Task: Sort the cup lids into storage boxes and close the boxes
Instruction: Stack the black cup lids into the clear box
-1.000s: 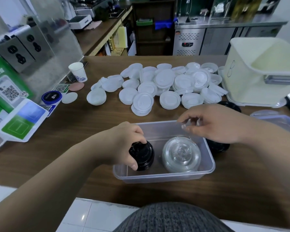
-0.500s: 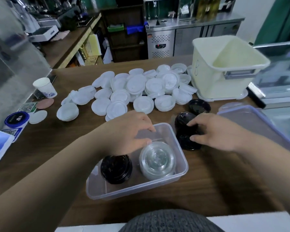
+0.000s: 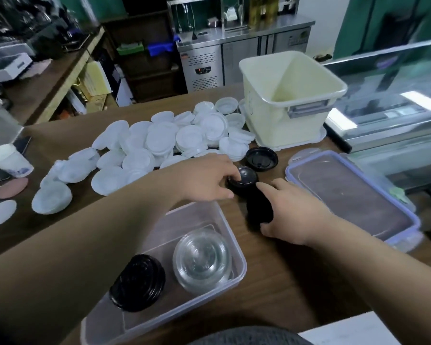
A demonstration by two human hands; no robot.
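Beside the clear box (image 3: 234, 245), both hands now meet. The left hand (image 3: 207, 178) has left the boxed black lids (image 3: 138, 282) and pinches the loose black stack (image 3: 256, 207), which the right hand (image 3: 294, 215) grips. Judgement: second batch being gathered. White lids (image 3: 184, 138) remain unsorted.

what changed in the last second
The left hand let go of the boxed stack and reached to the loose stack on the table, gripping its far end. The right hand left the box rim and gripped it too. Clear lids and white lids stayed.
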